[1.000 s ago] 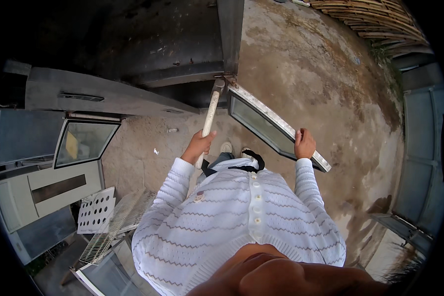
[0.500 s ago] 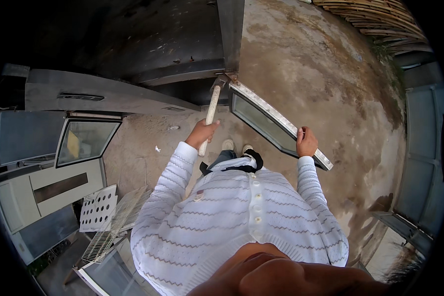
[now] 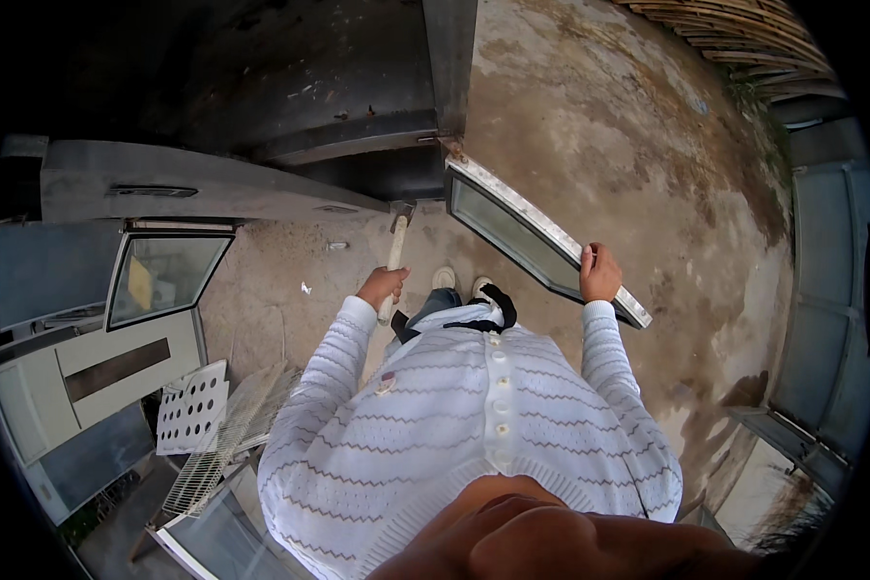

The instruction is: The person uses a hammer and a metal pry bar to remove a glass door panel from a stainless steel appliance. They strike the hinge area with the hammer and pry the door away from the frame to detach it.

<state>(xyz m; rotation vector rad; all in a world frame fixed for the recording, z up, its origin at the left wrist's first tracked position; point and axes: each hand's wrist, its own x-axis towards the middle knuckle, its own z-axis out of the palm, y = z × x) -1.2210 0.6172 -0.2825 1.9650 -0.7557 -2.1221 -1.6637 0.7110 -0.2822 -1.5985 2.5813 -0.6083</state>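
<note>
My left hand is closed round the pale wooden handle of a hatchet. Its dark metal head points away from me, beside the lower edge of a large dark cabinet. My right hand grips the outer end of a framed glass door, with the fingers over its whitish edge. This door stands tilted, its far end against the cabinet's corner, where a rusty bit of metal shows. The hatchet head is apart from the door.
To the left are another glass-fronted panel, a cream-coloured panel, a white board with holes and a wire rack. Bamboo poles lie at the far right. A grey metal gate stands along the right side.
My left hand has drawn the hatchet down and a little left, away from the door's far corner. My right hand keeps its hold on the door, which has barely shifted.
</note>
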